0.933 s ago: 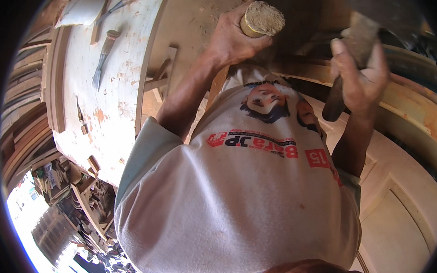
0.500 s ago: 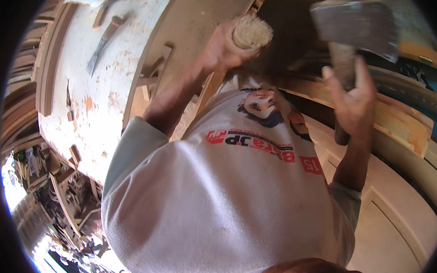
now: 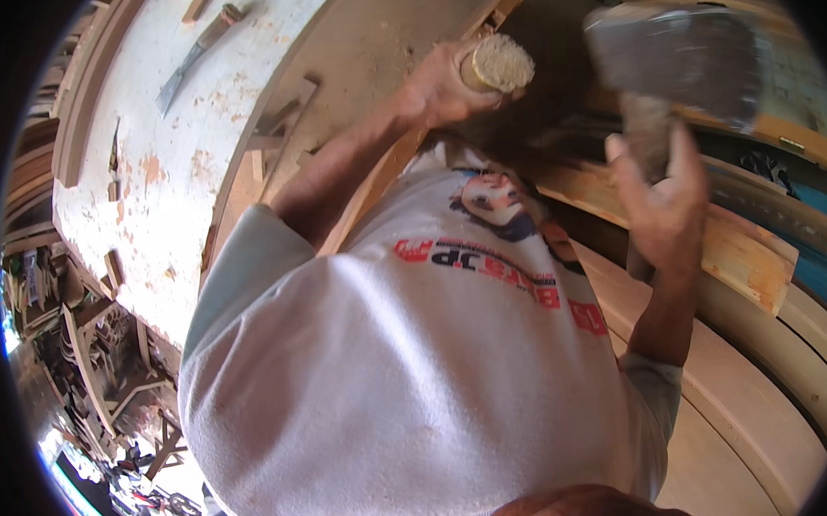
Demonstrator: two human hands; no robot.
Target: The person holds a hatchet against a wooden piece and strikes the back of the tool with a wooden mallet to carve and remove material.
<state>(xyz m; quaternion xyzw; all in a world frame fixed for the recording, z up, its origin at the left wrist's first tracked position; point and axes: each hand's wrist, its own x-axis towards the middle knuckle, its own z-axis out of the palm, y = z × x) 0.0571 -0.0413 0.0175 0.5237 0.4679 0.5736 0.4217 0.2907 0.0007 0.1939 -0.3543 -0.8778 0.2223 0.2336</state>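
Note:
My left hand (image 3: 438, 83) is wrapped round a thick round wooden handle (image 3: 504, 63). Its pale, frayed end points up toward me; its lower part is hidden by the hand. To the right, my right hand (image 3: 666, 196) grips a hatchet (image 3: 677, 62) by its wooden handle, with the broad dark metal head raised above the fingers. That head is slightly blurred and apart from the frayed end. A flat-bladed chisel (image 3: 195, 63) with a wooden handle lies on a white, paint-flaked board (image 3: 183, 167) at the left.
Long wooden strips (image 3: 101, 82) run along the board's left edge. A brown panel (image 3: 368, 52) and small wood scraps (image 3: 284, 134) lie near my left forearm. Planks (image 3: 750, 257) and pale curved panels (image 3: 743, 400) stand on the right. Clutter and timber (image 3: 91, 364) fill the lower left.
My left hand and the frayed handle appear a little farther right. The hatchet head has tilted down slightly to the right. The surroundings have shifted a little with my view.

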